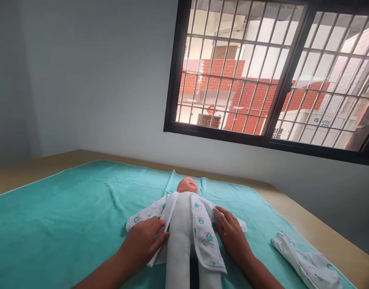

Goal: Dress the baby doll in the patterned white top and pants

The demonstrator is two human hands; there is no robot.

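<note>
A baby doll (182, 224) with a white cloth body lies face up on a teal cloth (67, 216), head toward the window. An open white printed baby jacket (204, 233) is spread under and around it. My left hand (145, 239) lies flat on the jacket's left flap beside the doll's body, fingers stretched out. The right flap has my right hand (231, 233) resting flat on it, fingers extended toward the doll's shoulder. Neither hand grips anything.
A second printed white garment (305, 263) lies crumpled on the teal cloth at the right. The cloth covers a tan table (317, 224) set against a grey wall. A barred window (262, 72) is above.
</note>
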